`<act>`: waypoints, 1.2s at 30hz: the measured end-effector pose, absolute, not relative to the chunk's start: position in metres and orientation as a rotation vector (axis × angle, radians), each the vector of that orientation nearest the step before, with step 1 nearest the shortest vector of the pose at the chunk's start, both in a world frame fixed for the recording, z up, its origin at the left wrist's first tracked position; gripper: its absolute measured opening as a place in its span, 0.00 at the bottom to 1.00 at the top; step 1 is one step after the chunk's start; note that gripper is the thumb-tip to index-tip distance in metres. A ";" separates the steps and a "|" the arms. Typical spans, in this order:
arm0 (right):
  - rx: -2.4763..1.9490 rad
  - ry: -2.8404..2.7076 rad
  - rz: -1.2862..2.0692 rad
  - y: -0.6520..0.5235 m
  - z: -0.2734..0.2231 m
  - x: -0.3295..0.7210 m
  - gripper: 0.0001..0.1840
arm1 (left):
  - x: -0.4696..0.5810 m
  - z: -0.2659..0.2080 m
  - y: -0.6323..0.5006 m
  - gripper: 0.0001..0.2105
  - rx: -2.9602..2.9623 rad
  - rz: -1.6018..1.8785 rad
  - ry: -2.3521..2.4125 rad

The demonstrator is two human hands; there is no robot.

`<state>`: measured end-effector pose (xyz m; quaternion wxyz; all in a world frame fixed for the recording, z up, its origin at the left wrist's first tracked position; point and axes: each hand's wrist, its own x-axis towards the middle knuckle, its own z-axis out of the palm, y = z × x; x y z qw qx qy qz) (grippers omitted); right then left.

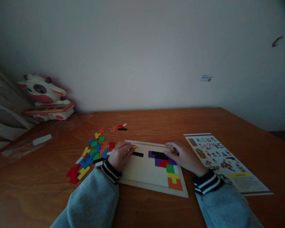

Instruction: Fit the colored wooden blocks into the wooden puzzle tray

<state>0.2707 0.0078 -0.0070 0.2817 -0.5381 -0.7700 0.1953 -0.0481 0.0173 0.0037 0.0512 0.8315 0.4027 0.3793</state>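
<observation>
In the head view, my left hand [120, 155] is over the left side of a wooden puzzle board [144, 172], its fingers closed on a small yellow puzzle piece [136, 147]. Just below those fingertips a black bar piece [138, 154] lies loose on the board. My right hand [184, 156] rests at the board's upper right corner, thumb and index finger apart, the thumb by a black piece [158, 155]. Purple, red, green, white, yellow and orange pieces [170, 168] fit together down the board's right side.
Many loose coloured pieces [86, 161] lie left of the board, a few more behind it. A printed pattern sheet [228, 161] lies to the right. A cow-shaped toy keyboard [49, 101] stands at the back left, near a white strip [42, 139] on the brown table [152, 210].
</observation>
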 end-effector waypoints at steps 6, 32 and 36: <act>-1.458 -2.086 0.536 0.006 -0.002 0.270 0.19 | -0.051 0.003 0.032 0.11 2.220 1.063 1.289; -1.541 -2.085 0.595 0.008 -0.013 0.276 0.24 | -0.158 0.049 0.009 0.13 2.540 0.454 1.789; -1.525 -2.098 0.599 0.009 -0.014 0.276 0.24 | -0.203 0.040 -0.018 0.15 2.554 0.431 1.823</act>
